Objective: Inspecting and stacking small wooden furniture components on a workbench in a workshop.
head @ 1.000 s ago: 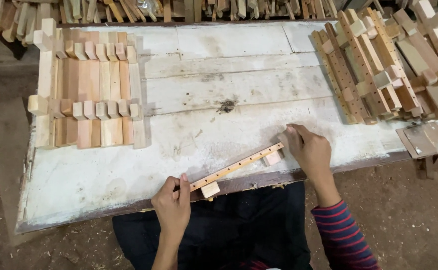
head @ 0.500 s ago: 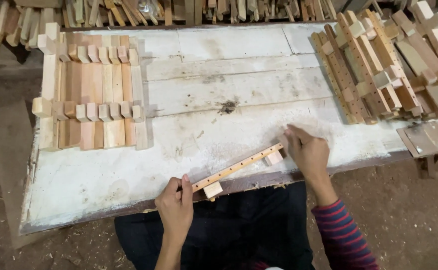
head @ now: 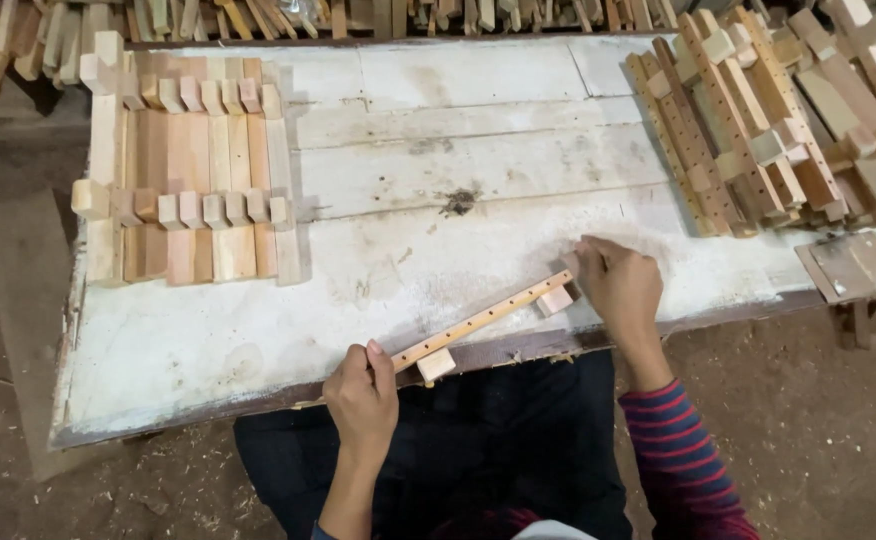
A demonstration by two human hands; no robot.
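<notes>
A narrow wooden strip (head: pixel 483 320) with a row of small holes and a square block under each end lies slanted near the front edge of the white-dusted wooden table (head: pixel 258 330). My left hand (head: pixel 363 395) grips the strip's near left end by one block (head: pixel 436 364). My right hand (head: pixel 618 290) is closed over its far right end, beside the other block (head: pixel 556 299). My right sleeve is striped red and blue.
A neat row of finished strips with blocks (head: pixel 188 180) lies at the table's left. A loose pile of similar drilled strips (head: pixel 768 130) covers the right side. More wood pieces (head: pixel 258 15) lie beyond the back edge. A sanding board (head: pixel 853 265) rests at the right front.
Both hands keep the strip in the same place; the view has shifted only slightly.
</notes>
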